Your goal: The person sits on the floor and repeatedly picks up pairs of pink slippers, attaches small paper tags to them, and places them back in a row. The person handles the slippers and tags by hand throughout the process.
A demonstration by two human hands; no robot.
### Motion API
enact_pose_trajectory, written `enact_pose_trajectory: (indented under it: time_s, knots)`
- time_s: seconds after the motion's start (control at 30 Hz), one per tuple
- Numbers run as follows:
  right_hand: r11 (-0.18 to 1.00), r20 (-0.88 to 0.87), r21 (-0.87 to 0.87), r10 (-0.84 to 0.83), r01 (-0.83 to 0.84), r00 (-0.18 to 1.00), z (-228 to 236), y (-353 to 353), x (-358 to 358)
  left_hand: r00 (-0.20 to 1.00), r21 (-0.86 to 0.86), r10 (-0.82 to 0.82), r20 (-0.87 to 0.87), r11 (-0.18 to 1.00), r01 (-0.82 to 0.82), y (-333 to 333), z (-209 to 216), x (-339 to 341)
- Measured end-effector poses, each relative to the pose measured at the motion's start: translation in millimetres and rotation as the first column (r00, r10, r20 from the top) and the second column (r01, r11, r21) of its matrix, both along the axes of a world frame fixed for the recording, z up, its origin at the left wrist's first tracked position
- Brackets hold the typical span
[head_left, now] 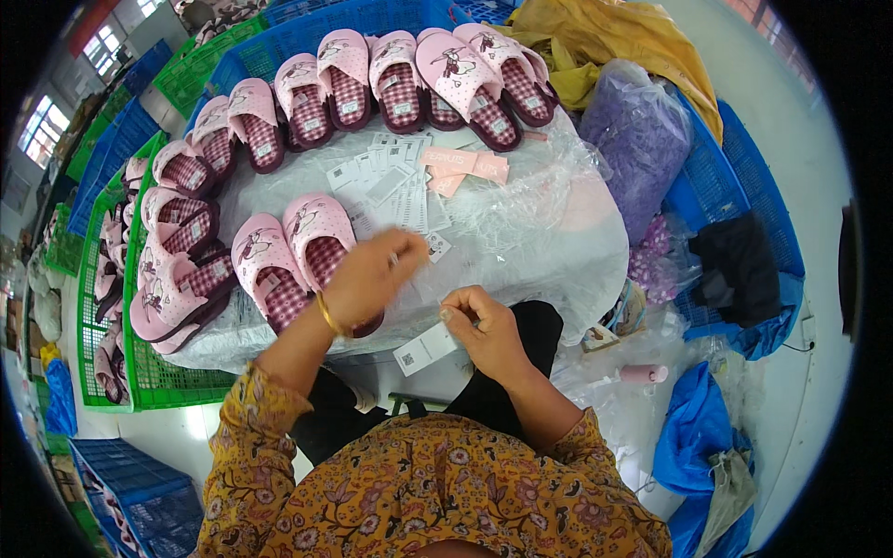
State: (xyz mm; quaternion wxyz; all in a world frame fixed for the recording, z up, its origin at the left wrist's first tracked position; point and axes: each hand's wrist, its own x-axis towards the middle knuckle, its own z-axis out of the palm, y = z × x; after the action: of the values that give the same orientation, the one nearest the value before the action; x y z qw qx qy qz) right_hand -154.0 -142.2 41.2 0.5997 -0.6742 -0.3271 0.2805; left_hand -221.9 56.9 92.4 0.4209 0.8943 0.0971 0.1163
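One white tag (424,351) pinched in my right grip (486,330) — just below frame centre. My left grip (367,279) blurred near centre, cannot tell whether clasping anything — pink slipper pair (260,256) beside it, left of centre. Paper slips (391,184) on surface (567,246), upper centre.

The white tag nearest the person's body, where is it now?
In the head view, the tag is just below centre, held by the right hand, right of the nearest slippers.
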Motion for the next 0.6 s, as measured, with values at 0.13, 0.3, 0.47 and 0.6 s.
enact_pose_trajectory:
  time_s: [0.13, 0.3, 0.47, 0.6]
  knots:
    - [0.999, 0.064, 0.042, -0.034, 0.031, 0.997, 2.3, -0.4, 1.7, 0.971, 0.45, 0.234, 0.047, 0.863, -0.229, 78.4, -33.4, 65.5]
    - [0.992, 0.083, 0.039, -0.124, 0.121, 0.989, -10.6, -12.2, 9.6, 0.81, 0.678, 0.48, -0.336, 0.721, -0.146, 96.4, -47.7, 116.3]
    - [0.99, 0.019, 0.032, -0.135, 0.135, 0.991, -11.3, -19.2, 13.4, 0.769, 0.679, 0.544, -0.335, 0.706, -0.204, 101.7, -50.1, 124.3]
    - [0.99, 0.039, 0.071, -0.127, 0.124, 0.991, -4.1, -16.7, 10.0, 0.834, 0.445, 0.491, -0.252, 0.824, -0.35, 113.1, -44.4, 111.7]
